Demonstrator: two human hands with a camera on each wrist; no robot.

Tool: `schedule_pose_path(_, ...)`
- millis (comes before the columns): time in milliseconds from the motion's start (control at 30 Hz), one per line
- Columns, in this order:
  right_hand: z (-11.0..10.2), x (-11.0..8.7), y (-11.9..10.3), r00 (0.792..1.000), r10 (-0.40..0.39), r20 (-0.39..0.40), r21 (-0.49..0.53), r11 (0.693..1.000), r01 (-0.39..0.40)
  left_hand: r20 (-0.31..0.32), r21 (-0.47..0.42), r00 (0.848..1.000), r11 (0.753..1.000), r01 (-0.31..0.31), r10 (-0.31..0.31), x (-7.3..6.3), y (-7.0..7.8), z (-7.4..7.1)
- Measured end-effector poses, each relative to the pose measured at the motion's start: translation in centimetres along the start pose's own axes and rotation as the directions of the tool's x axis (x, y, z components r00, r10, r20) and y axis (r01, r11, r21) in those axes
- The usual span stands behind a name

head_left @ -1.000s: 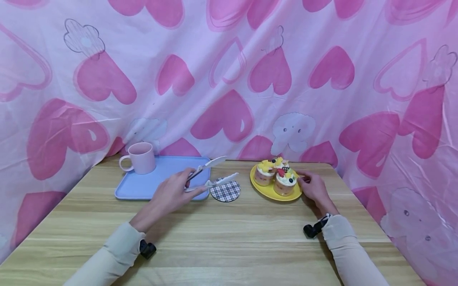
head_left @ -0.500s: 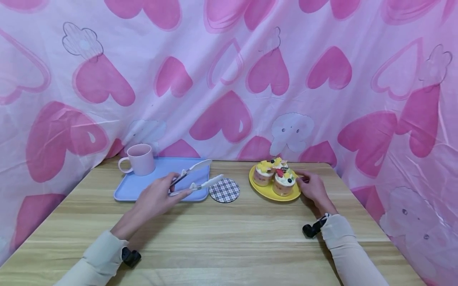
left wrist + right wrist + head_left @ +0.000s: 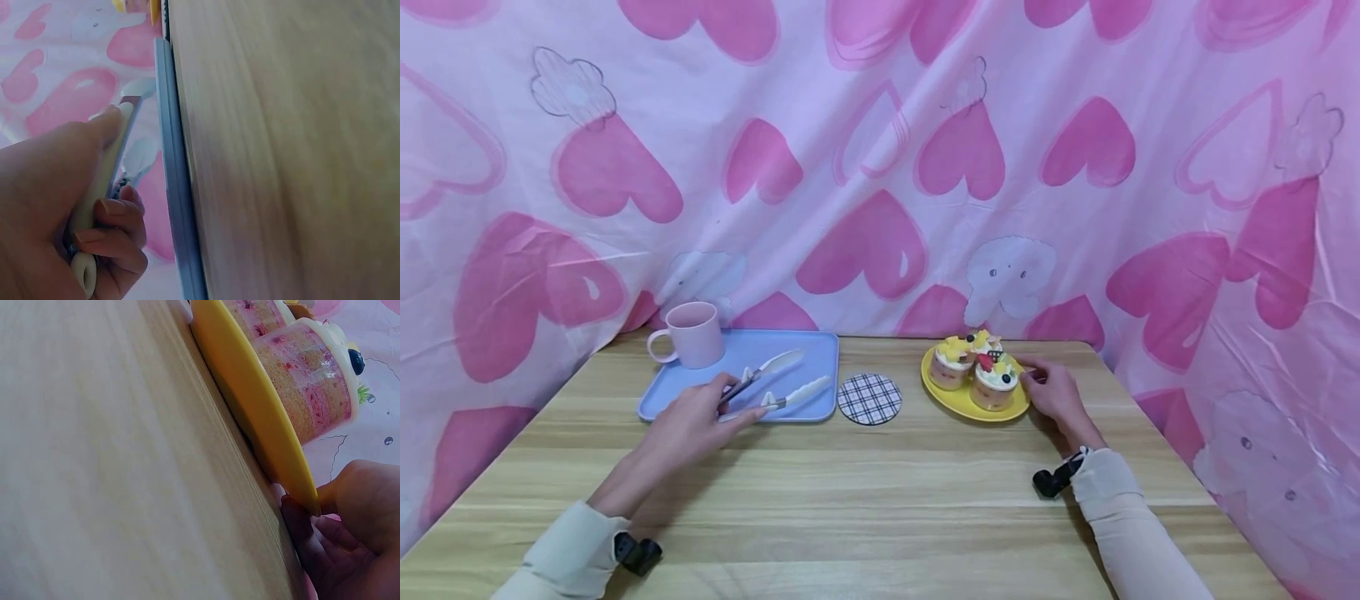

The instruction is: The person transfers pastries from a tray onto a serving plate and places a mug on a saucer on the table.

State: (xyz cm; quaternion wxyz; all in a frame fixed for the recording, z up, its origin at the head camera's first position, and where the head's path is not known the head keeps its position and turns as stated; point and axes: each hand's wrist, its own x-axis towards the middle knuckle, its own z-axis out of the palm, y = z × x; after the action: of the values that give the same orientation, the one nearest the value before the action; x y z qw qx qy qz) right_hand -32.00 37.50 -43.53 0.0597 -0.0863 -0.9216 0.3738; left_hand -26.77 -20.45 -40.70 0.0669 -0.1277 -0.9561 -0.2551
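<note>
In the head view my left hand [image 3: 688,421] grips a pair of tongs [image 3: 767,367], whose two pale tips are spread apart over the blue tray [image 3: 820,354]. The left wrist view shows my fingers curled round the cream handle [image 3: 103,181] near the tray's edge. On the right, my right hand [image 3: 1058,398] pinches the rim of a yellow plate [image 3: 958,407], thumb on top and fingers under it in the right wrist view. Three dessert cups [image 3: 992,387] with layered cake, cream and fruit stand on the plate. Nothing is between the tong tips.
A pink mug [image 3: 696,337] stands at the tray's back left corner. Between tray and plate lies a round checked coaster [image 3: 870,400]. A pink heart-print cloth [image 3: 865,242] hangs behind the wooden table [image 3: 880,500].
My left hand has moved left and toward me with the tongs, from over the coaster to over the tray. My right hand keeps its hold on the plate's rim.
</note>
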Motion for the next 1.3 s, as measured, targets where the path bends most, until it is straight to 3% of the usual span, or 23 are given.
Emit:
schedule_pose_path(367, 0.2, 0.2, 0.4, 1.000, 0.019, 0.001, -0.005, 1.000, -0.019, 0.112, 0.000, 0.994, 1.000, 0.010, -0.010, -0.4, -0.5, -0.5)
schedule_pose_path(500, 0.2, 0.0, 0.3, 1.000, 0.021, -0.002, 0.011, 1.000, -0.021, 0.207, -0.033, 0.978, 0.999, 0.023, -0.015, -0.8, -0.4, -1.2)
schedule_pose_path(600, 0.2, -0.2, 0.2, 1.000, 0.027, -0.001, 0.025, 0.999, -0.027, 0.258, -0.001, 0.965, 0.999, 0.036, -0.034, -1.0, -0.4, -1.6)
schedule_pose_path(767, 0.2, -0.1, 0.2, 1.000, 0.029, -0.007, 0.021, 0.999, -0.029, 0.260, 0.120, 0.965, 0.993, 0.006, -0.037, -1.3, -0.3, -2.1)
schedule_pose_path(1033, 0.2, -0.2, 0.1, 0.999, 0.008, -0.032, -0.002, 1.000, -0.008, 0.266, 0.218, 0.963, 0.976, -0.026, -0.034, -1.7, 0.2, -2.6)
schedule_pose_path(1300, 0.2, -0.3, -0.1, 0.999, 0.002, -0.036, 0.000, 1.000, -0.002, 0.287, 0.210, 0.957, 0.977, -0.030, -0.033, -1.8, 0.3, -3.1)
